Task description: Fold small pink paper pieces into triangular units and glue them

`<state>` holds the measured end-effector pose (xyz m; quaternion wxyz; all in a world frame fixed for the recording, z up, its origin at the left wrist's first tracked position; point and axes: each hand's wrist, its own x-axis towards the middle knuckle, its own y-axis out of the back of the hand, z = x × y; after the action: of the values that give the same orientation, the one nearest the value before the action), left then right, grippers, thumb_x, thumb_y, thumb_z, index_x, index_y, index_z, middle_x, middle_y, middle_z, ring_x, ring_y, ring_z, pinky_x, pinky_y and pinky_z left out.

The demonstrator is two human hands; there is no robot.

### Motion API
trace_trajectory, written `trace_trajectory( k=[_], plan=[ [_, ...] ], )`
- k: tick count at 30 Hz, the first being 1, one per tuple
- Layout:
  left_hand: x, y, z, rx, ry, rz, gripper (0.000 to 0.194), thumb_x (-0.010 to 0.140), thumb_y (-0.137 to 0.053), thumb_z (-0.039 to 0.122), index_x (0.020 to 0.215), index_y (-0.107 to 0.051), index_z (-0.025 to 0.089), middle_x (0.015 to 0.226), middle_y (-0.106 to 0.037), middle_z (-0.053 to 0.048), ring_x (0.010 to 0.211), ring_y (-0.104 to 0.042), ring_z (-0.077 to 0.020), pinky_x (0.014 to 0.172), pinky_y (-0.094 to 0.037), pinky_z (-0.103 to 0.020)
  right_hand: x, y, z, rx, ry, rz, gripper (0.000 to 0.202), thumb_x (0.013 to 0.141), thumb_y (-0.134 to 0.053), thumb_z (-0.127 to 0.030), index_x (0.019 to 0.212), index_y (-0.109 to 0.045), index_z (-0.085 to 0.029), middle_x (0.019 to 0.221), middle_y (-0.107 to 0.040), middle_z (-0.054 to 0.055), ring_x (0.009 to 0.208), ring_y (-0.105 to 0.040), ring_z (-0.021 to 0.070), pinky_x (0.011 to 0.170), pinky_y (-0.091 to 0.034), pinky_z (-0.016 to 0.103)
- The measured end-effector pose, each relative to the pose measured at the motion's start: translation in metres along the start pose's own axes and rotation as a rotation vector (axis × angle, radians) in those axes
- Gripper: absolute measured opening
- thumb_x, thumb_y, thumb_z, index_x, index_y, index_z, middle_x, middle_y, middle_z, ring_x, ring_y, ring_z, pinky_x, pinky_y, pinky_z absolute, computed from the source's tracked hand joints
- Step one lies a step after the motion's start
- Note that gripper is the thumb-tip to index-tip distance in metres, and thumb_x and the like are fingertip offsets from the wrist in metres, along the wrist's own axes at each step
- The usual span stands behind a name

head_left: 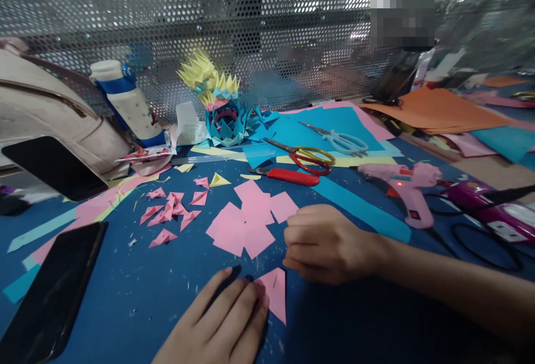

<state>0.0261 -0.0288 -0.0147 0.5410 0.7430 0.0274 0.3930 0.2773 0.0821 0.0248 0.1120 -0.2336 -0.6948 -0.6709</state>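
A pink paper piece (pixel 276 296), pointed at the bottom, lies on the blue table (pixel 137 302). My left hand (pixel 225 322) rests on its left edge with the fingers stretched out. Up and to the right of it, my right hand (pixel 324 244) is closed with the fingers curled; what it holds, if anything, is hidden. Beside that hand is a loose cluster of pink paper squares (pixel 256 205). Several small folded pink pieces (pixel 173 206) and a yellow one (pixel 219 180) lie farther left.
Two phones (pixel 54 291) and a bottle (pixel 129 102) are at left. Behind are a paper model (pixel 227 121), scissors (pixel 311 158) and a red-handled cutter (pixel 292 176). A pink glue gun (pixel 401 183) with a cord and a purple power strip (pixel 493 210) lie at right.
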Motion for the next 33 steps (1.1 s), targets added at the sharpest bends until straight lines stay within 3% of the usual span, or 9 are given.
trace_trajectory(
  k=[2,8,27,33],
  plan=[
    [-0.0002,0.0005,0.0,-0.003,-0.017,0.007,0.035,0.107,-0.041,0.012,0.109,-0.075,0.017,0.109,-0.075,-0.001,0.102,-0.066,-0.0169,0.127,-0.017,-0.043,0.0001,-0.0021,0.0,0.077,-0.005,0.037,0.04,0.107,-0.039,-0.026,0.072,-0.057,-0.019,0.072,-0.058,0.001,0.063,-0.043,0.0153,0.058,-0.028,0.035],
    [-0.0033,0.0019,-0.0018,-0.015,-0.077,-0.029,0.037,0.108,-0.039,0.01,0.104,-0.075,0.018,0.112,-0.074,0.001,0.104,-0.066,-0.0165,0.127,-0.017,-0.045,0.0039,-0.0044,-0.006,0.184,0.15,-0.03,0.031,0.108,-0.041,-0.032,0.1,-0.067,-0.018,0.075,-0.061,-0.001,0.062,-0.043,0.0153,0.057,-0.03,0.033],
    [-0.0031,0.0016,-0.0017,-0.012,-0.051,-0.024,0.036,0.107,-0.039,0.009,0.11,-0.074,0.016,0.11,-0.074,-0.001,0.101,-0.067,-0.0155,0.127,-0.016,-0.043,0.0032,-0.0053,-0.0032,0.153,0.191,-0.111,0.028,0.106,-0.042,-0.028,0.095,-0.066,-0.017,0.069,-0.054,-0.001,0.061,-0.038,0.0176,0.056,-0.028,0.035],
    [-0.0031,0.0029,-0.0008,0.006,-0.042,-0.022,0.035,0.107,-0.04,0.01,0.11,-0.074,0.016,0.11,-0.072,-0.001,0.101,-0.067,-0.0143,0.127,-0.017,-0.042,-0.0009,-0.0091,-0.0004,0.1,0.167,-0.074,0.029,0.107,-0.039,-0.029,0.103,-0.065,-0.016,0.076,-0.058,0.001,0.069,-0.046,0.0183,0.063,-0.032,0.035]
  ],
)
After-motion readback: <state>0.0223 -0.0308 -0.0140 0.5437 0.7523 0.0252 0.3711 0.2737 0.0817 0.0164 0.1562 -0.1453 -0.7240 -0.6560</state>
